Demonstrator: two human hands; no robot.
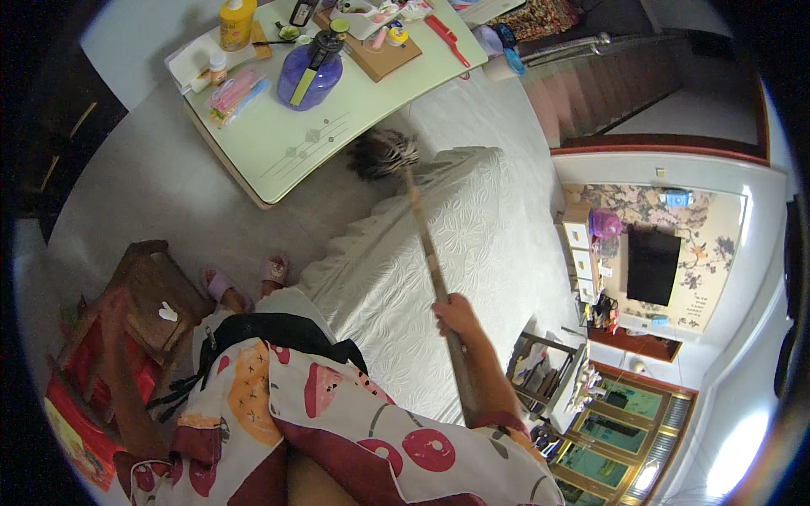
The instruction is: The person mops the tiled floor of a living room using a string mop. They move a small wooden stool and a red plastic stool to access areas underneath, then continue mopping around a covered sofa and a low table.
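My right hand (pixel 457 316) is closed around the long wooden handle of a feather duster (pixel 423 231). The duster's dark, fluffy head (pixel 383 155) hangs between the pale green table (pixel 354 136) and a piece of furniture draped in a white embossed cover (pixel 465 234). Most of the handle slants across this cover, and I cannot tell whether the head touches anything. Lower left, my left hand (pixel 116 313) is blurred beside a dark wooden chair (pixel 142 284) with red cloth (pixel 142 373). Whether it touches the wood or holds anything is unclear.
On the table stand a purple pump container (pixel 310 76), a yellow bottle (pixel 236 25), pink packets (pixel 235 92), a cardboard box (pixel 389 57) and a red comb (pixel 447 39). My slippered feet (pixel 275 269) are on the grey floor. A shelved stand (pixel 550 373) is at right.
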